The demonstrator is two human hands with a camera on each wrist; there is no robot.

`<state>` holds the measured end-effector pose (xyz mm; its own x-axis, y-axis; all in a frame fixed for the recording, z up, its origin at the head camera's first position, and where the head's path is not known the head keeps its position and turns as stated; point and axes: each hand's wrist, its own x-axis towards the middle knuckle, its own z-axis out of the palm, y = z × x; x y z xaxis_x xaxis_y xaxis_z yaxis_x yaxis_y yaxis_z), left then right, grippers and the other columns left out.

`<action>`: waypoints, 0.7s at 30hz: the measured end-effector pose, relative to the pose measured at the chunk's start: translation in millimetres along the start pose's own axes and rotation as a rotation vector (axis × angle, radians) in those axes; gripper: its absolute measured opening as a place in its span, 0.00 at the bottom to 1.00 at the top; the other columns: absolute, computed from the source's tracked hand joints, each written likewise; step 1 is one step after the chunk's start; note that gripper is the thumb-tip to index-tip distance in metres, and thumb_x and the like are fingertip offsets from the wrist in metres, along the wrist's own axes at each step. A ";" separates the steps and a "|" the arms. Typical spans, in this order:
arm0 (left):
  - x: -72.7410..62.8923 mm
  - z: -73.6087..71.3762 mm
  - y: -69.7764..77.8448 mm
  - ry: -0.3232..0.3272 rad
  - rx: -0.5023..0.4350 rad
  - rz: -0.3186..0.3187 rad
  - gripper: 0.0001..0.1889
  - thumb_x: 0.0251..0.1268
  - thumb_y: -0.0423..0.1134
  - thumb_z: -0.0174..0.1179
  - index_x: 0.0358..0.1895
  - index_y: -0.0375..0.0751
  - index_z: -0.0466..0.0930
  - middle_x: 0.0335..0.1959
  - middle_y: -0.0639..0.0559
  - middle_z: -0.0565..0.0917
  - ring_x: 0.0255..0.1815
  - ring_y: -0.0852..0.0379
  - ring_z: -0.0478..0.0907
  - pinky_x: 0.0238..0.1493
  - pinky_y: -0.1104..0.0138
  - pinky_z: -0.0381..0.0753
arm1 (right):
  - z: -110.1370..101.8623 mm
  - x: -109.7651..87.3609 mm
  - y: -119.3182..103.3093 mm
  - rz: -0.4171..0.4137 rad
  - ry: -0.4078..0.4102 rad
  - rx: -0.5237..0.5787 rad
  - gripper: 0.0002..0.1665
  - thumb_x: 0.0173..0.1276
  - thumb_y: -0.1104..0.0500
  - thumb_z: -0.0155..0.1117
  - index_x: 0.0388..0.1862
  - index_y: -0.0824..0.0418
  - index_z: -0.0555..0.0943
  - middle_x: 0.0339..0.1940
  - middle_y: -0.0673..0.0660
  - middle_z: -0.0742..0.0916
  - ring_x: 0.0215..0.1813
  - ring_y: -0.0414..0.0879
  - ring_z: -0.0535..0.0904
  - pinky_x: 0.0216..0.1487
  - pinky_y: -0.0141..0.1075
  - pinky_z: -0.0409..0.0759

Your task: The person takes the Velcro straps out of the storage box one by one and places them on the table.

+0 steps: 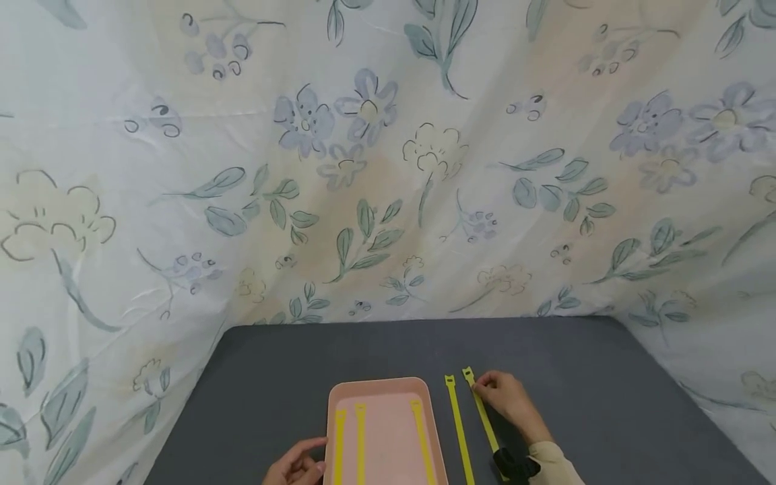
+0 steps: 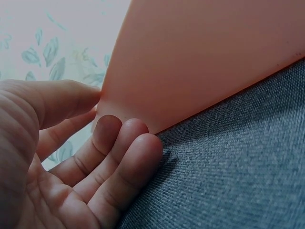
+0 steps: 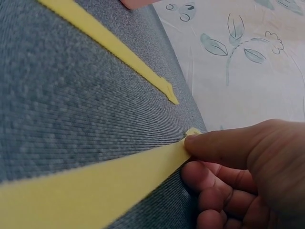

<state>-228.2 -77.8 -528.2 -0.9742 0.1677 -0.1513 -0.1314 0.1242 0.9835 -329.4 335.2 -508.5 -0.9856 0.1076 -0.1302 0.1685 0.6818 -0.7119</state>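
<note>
My right hand (image 1: 509,401) pinches a yellow strap-style cable tie (image 1: 483,414) near its slotted head, between thumb and index finger. In the right wrist view the held tie (image 3: 109,183) stretches toward the lower left. A second yellow tie (image 1: 459,428) lies on the table just left of it. Three more ties, a left one (image 1: 339,444), a neighbouring one (image 1: 360,441) and a right one (image 1: 423,441), lie lengthwise in a pink tray (image 1: 388,438). At the tray's left side, my left hand (image 1: 297,463) touches its outer wall (image 2: 190,57) with relaxed fingers.
A dark grey table (image 1: 273,377) carries the tray and the loose ties. Behind and beside it hangs a flower-patterned white cloth (image 1: 376,168). A black band (image 1: 515,465) sits around my right wrist, over a beige sleeve (image 1: 554,465).
</note>
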 end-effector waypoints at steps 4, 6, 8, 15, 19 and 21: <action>0.2 0.1 -0.7 -0.005 -0.023 -0.014 0.30 0.69 0.39 0.63 0.67 0.22 0.69 0.26 0.50 0.81 0.20 0.64 0.75 0.27 0.68 0.79 | 1.3 -1.0 1.4 -0.021 0.028 -0.014 0.08 0.70 0.56 0.66 0.37 0.60 0.84 0.33 0.54 0.86 0.34 0.46 0.78 0.34 0.40 0.75; 0.1 -0.1 -0.1 -0.012 -0.033 -0.025 0.30 0.68 0.39 0.64 0.67 0.22 0.69 0.26 0.49 0.81 0.21 0.63 0.76 0.29 0.68 0.80 | 1.8 -2.2 2.3 -0.020 0.034 -0.015 0.08 0.70 0.56 0.67 0.36 0.60 0.84 0.32 0.54 0.86 0.33 0.45 0.78 0.34 0.40 0.74; -1.4 -0.9 -2.2 -0.018 -0.030 -0.032 0.30 0.68 0.39 0.64 0.67 0.22 0.69 0.26 0.49 0.81 0.21 0.62 0.77 0.30 0.67 0.81 | 4.5 -3.5 3.8 -0.021 0.027 -0.019 0.08 0.70 0.55 0.67 0.36 0.60 0.84 0.32 0.53 0.86 0.32 0.45 0.77 0.33 0.39 0.74; 1.5 -0.1 -4.8 -0.095 -0.032 -0.013 0.31 0.71 0.42 0.62 0.70 0.25 0.67 0.30 0.51 0.82 0.25 0.62 0.80 0.33 0.68 0.84 | -0.5 -7.5 7.7 -0.031 0.044 -0.046 0.08 0.70 0.57 0.66 0.36 0.61 0.83 0.30 0.54 0.85 0.31 0.46 0.75 0.31 0.39 0.71; 3.6 -3.6 -3.1 -0.105 -0.064 -0.030 0.32 0.72 0.43 0.62 0.71 0.27 0.66 0.30 0.51 0.80 0.24 0.61 0.79 0.30 0.67 0.83 | -1.2 -3.4 5.3 -0.058 0.050 -0.049 0.09 0.72 0.56 0.65 0.37 0.61 0.83 0.31 0.54 0.85 0.32 0.46 0.75 0.32 0.39 0.71; 1.5 -6.9 -3.0 -0.095 -0.068 -0.042 0.32 0.72 0.43 0.62 0.71 0.27 0.66 0.30 0.51 0.80 0.24 0.61 0.79 0.29 0.67 0.83 | 2.4 -1.8 3.9 -0.058 0.032 -0.041 0.09 0.73 0.55 0.64 0.37 0.60 0.83 0.32 0.54 0.85 0.32 0.46 0.76 0.32 0.39 0.71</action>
<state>-230.5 -84.6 -530.7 -0.9462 0.2558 -0.1981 -0.1870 0.0673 0.9800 -326.9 335.9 -512.7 -0.9937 0.0897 -0.0671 0.1112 0.7164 -0.6887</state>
